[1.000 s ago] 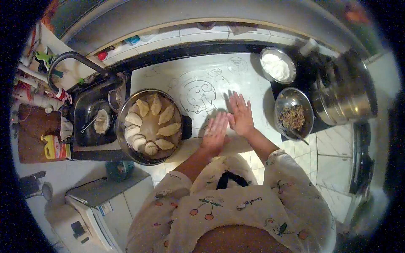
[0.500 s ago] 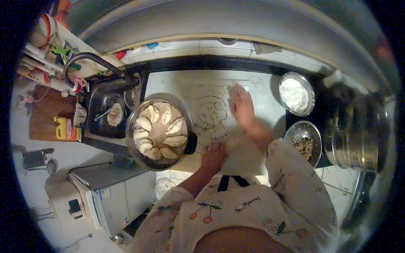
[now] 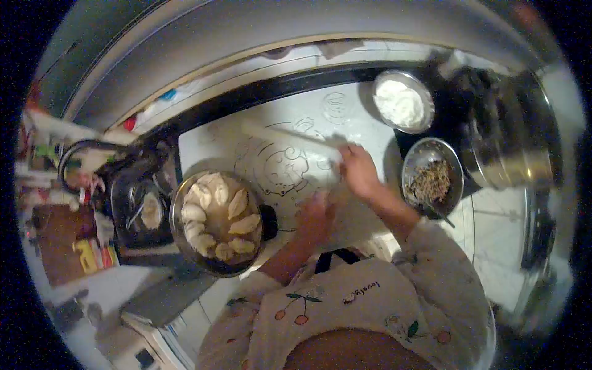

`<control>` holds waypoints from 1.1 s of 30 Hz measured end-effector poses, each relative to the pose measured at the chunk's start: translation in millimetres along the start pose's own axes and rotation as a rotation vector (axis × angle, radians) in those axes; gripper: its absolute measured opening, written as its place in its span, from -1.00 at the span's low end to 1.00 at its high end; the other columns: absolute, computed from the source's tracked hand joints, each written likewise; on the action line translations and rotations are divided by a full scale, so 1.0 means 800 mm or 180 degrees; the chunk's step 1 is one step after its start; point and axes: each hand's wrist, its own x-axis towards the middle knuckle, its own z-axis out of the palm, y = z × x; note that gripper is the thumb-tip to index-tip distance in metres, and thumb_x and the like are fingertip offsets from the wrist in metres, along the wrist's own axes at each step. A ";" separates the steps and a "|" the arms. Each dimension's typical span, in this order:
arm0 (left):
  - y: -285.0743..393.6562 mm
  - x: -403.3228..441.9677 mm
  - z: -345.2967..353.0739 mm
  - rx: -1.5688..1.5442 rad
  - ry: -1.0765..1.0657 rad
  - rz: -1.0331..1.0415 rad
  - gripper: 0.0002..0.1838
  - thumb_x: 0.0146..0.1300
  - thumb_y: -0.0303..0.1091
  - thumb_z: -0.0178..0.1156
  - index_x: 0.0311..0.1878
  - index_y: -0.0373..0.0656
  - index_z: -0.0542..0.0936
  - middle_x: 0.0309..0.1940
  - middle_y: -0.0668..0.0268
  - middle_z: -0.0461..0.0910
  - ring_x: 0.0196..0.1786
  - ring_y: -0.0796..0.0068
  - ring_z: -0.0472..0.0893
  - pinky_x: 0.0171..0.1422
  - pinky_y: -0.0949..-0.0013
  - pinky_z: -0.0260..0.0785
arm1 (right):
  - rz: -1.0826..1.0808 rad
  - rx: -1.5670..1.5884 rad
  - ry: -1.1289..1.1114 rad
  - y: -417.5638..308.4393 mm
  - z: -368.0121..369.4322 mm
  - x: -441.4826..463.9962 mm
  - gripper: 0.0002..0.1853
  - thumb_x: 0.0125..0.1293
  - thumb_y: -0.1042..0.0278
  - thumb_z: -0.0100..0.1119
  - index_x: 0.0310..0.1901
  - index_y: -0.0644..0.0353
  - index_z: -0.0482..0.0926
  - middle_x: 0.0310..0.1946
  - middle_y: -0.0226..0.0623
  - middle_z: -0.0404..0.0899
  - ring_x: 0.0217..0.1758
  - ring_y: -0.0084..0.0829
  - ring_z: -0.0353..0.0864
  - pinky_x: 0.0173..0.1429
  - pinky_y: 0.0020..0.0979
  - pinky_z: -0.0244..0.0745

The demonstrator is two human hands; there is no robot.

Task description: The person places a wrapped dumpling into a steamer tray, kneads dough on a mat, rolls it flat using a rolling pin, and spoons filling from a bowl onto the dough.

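Right hand (image 3: pixel 361 169): closed around the near end of a pale rod, over the right half of the mat.
Rod (image 3: pixel 287 139): long, straight, motion-blurred. Runs from the right hand toward the far left of the mat. Can't tell if it touches the mat.
Left hand (image 3: pixel 317 214): over the near part of the mat, right of the pan. Blurred; can't tell if open or closed. Pan handle is just left of its forearm.
Mat (image 3: pixel 351 126): white, black line drawing, flat on the counter. Rod and both hands are over it.
Pan (image 3: pixel 220 269): round, metal rim, black handle (image 3: pixel 269 222) on the right side. Sits at the left end of the mat.
Dumplings (image 3: pixel 238 204): in the pan, laid around a bare middle, some touching.
Powder bowl (image 3: pixel 377 98): metal, far right corner of the mat, heaped with white powder (image 3: pixel 399 103).
Mix bowl (image 3: pixel 453 163): metal, nearer the person than the powder bowl. Chopped mix (image 3: pixel 430 180) inside, utensil handle (image 3: pixel 443 216) out over the near rim.
Big pot (image 3: pixel 515 139): shiny metal, right of both bowls.
Sink (image 3: pixel 132 233): black, left of the pan. Pale oval item (image 3: pixel 152 211) in it, too blurred to name.
Bottle (image 3: pixel 88 256): yellow, left of the sink.
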 end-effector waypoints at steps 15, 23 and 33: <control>-0.011 0.154 -0.021 0.2537 0.0598 0.1904 -0.24 0.23 0.03 0.04 0.40 -0.16 0.11 0.42 -0.07 -0.07 0.49 -0.02 -0.15 0.45 -0.21 -0.36 | 0.1639 -0.0337 0.0051 0.003 -0.005 -0.141 -0.22 0.21 0.07 0.08 0.39 0.16 0.01 0.39 -0.05 -0.01 0.32 -0.02 0.25 0.32 -0.18 0.24; 0.004 0.228 -0.018 0.2228 0.1142 0.1705 -0.27 0.25 -0.05 0.05 0.37 -0.28 0.11 0.40 -0.12 -0.06 0.47 -0.08 -0.14 0.43 -0.25 -0.30 | 0.1762 0.0428 0.0028 0.054 0.007 -0.073 -0.37 0.37 0.20 -0.14 0.40 0.17 -0.05 0.44 -0.04 -0.17 0.44 0.03 0.01 0.44 -0.21 0.06; -0.014 0.159 -0.031 0.2642 0.0759 0.1955 -0.21 0.22 0.02 0.05 0.39 -0.25 0.09 0.41 -0.06 -0.04 0.47 -0.07 -0.11 0.44 -0.20 -0.27 | 0.1419 -0.0283 0.0119 0.019 0.020 -0.109 -0.26 0.22 0.06 0.04 0.35 0.29 0.11 0.42 -0.07 -0.04 0.50 -0.12 -0.11 0.48 -0.17 -0.10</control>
